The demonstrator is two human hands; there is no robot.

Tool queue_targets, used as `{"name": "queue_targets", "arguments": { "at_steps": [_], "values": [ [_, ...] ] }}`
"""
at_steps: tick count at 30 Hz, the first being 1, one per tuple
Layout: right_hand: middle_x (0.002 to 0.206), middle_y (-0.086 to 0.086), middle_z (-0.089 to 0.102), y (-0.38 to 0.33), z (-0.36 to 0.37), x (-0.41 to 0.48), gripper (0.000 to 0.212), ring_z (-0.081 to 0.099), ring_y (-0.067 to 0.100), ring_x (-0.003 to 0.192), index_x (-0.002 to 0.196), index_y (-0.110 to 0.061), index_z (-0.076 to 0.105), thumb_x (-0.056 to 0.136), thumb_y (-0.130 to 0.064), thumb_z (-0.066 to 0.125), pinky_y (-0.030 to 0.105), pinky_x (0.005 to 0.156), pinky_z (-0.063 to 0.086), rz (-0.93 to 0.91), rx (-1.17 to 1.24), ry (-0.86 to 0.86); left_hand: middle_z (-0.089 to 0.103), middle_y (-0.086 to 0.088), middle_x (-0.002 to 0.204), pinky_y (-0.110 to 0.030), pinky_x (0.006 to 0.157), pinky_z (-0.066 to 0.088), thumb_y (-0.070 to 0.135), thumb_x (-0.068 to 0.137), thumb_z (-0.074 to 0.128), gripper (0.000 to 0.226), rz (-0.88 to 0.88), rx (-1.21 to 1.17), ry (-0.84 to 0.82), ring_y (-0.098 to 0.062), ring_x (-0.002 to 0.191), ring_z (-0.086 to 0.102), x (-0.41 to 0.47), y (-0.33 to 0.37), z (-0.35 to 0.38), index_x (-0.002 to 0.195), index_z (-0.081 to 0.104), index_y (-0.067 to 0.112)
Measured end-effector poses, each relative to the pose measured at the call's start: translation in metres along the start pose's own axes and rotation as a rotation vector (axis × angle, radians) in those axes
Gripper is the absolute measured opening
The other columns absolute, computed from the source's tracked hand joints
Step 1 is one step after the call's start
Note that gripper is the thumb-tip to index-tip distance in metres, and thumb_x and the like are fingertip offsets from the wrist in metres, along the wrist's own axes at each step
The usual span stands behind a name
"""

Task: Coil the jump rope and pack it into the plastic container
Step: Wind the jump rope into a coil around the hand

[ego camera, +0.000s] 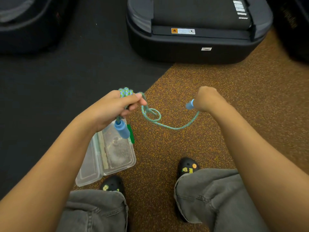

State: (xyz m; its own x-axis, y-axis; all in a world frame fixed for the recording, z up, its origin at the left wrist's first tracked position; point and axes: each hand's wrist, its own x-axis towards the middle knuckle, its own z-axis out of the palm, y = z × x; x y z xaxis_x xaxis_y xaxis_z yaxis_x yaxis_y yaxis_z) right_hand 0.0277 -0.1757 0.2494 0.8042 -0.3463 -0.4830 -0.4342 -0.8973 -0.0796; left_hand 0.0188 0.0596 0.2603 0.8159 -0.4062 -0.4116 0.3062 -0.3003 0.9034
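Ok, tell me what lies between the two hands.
In the head view, slack jump rope hangs from the left hand to the right hand, with a loose loop near the left, over speckled brown floor.

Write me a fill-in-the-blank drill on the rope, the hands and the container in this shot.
1. The coiled loops of the rope are bunched in the ____ hand.
2. The right hand is closed around a ____ handle.
3. The container lies on the floor with its lid ____.
4. Between the hands the rope hangs ____, with a small loop in it.

Missing words: left; blue; open; slack
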Motion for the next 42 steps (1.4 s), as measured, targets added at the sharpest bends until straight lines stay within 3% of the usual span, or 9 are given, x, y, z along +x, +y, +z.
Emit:
{"name": "queue_targets", "arguments": {
  "at_steps": [5, 10, 16, 20, 24, 28, 33, 38, 42],
  "values": [
    [0.138, 0.016, 0.035, -0.006, 0.011, -0.006, 0.04, 0.041, 0.036, 0.123, 0.129, -0.006, 0.043, 0.09, -0.013, 0.046, 0.044, 0.094, 0.042, -0.096, 0.003, -0.022, 0.036, 0.008, 0.05, -0.019, 0.047, 0.023, 0.027, 0.095, 0.044, 0.031, -0.027, -0.136, -0.068, -0.005, 0.039, 0.026, -0.002, 0.004, 0.003, 0.081, 0.068, 0.014],
    [0.14, 0.006, 0.041, -0.029, 0.012, -0.024, 0.045, 0.037, 0.018, 0.132, 0.134, -0.019, 0.042, 0.091, -0.029, 0.053, 0.03, 0.11, 0.027, -0.677, 0.251, -0.068, 0.034, 0.008, 0.045, -0.017, 0.044, 0.027, 0.034, 0.089, 0.046, 0.032, -0.026, -0.205, -0.146, -0.004, 0.035, 0.027, -0.005, 0.007, 0.006, 0.085, 0.07, 0.013],
    [0.099, 0.003, 0.062, -0.041, 0.021, -0.028, 0.02, 0.055, 0.016, 0.093, 0.101, -0.012, 0.062, 0.094, -0.025, 0.049, 0.032, 0.085, 0.041, -0.846, 0.407, -0.079, 0.041, 0.005, 0.04, -0.015, 0.042, 0.031, 0.032, 0.089, 0.043, 0.047, -0.006, -0.261, -0.218, -0.003, 0.033, 0.03, -0.007, 0.009, 0.005, 0.095, 0.063, -0.01],
    [0.07, -0.002, 0.062, -0.034, 0.006, -0.026, 0.015, 0.059, 0.007, 0.068, 0.082, -0.022, 0.061, 0.093, -0.019, 0.051, 0.026, 0.071, 0.049, -0.807, 0.717, -0.098, 0.041, 0.006, 0.046, -0.016, 0.044, 0.033, 0.032, 0.082, 0.052, 0.029, -0.027, -0.222, -0.291, -0.004, 0.036, 0.035, -0.009, 0.006, 0.001, 0.085, 0.073, 0.012],
    [0.072, 0.013, 0.058, -0.034, 0.002, -0.026, 0.012, 0.051, 0.011, 0.058, 0.079, -0.022, 0.063, 0.089, -0.022, 0.058, 0.019, 0.056, 0.044, -0.778, 0.861, 0.008, 0.04, 0.006, 0.044, -0.016, 0.044, 0.033, 0.031, 0.086, 0.053, 0.025, -0.063, -0.175, -0.396, -0.004, 0.035, 0.034, -0.01, 0.004, 0.003, 0.079, 0.07, 0.014],
    [0.059, -0.003, 0.046, -0.036, 0.007, -0.024, 0.024, 0.036, 0.002, 0.051, 0.081, -0.011, 0.064, 0.088, -0.032, 0.058, 0.014, 0.051, 0.03, -0.734, 0.764, 0.135, 0.034, 0.011, 0.037, -0.014, 0.04, 0.029, 0.031, 0.086, 0.056, 0.025, -0.005, -0.392, -0.443, 0.0, 0.03, 0.027, -0.009, 0.009, 0.005, 0.069, 0.064, 0.014],
    [0.051, -0.009, 0.041, -0.039, 0.018, -0.032, 0.035, 0.044, -0.004, 0.048, 0.078, -0.015, 0.062, 0.095, -0.037, 0.042, 0.014, 0.05, 0.031, -0.784, 0.446, 0.07, 0.033, 0.011, 0.037, -0.016, 0.04, 0.029, 0.034, 0.088, 0.039, 0.035, 0.034, -0.74, -0.317, -0.001, 0.03, 0.028, -0.002, 0.012, 0.006, 0.065, 0.058, 0.016],
    [0.084, 0.003, 0.061, -0.047, 0.03, -0.041, 0.031, 0.059, 0.024, 0.081, 0.096, -0.005, 0.055, 0.098, -0.029, 0.036, 0.03, 0.068, 0.036, -0.849, 0.268, -0.025, 0.041, 0.008, 0.052, -0.017, 0.05, 0.037, 0.018, 0.083, 0.043, 0.019, 0.05, -0.916, -0.176, -0.005, 0.044, 0.038, 0.0, 0.012, 0.008, 0.09, 0.06, 0.012],
    [0.101, 0.018, 0.063, -0.051, 0.035, -0.048, 0.023, 0.059, 0.037, 0.092, 0.109, -0.005, 0.047, 0.097, -0.023, 0.038, 0.042, 0.078, 0.046, -0.89, 0.152, -0.051, 0.067, 0.004, 0.073, -0.016, 0.064, 0.051, 0.01, 0.09, 0.041, 0.026, 0.082, -0.748, -0.064, -0.005, 0.065, 0.062, 0.003, 0.008, 0.013, 0.108, 0.06, 0.01]
  ]
}}
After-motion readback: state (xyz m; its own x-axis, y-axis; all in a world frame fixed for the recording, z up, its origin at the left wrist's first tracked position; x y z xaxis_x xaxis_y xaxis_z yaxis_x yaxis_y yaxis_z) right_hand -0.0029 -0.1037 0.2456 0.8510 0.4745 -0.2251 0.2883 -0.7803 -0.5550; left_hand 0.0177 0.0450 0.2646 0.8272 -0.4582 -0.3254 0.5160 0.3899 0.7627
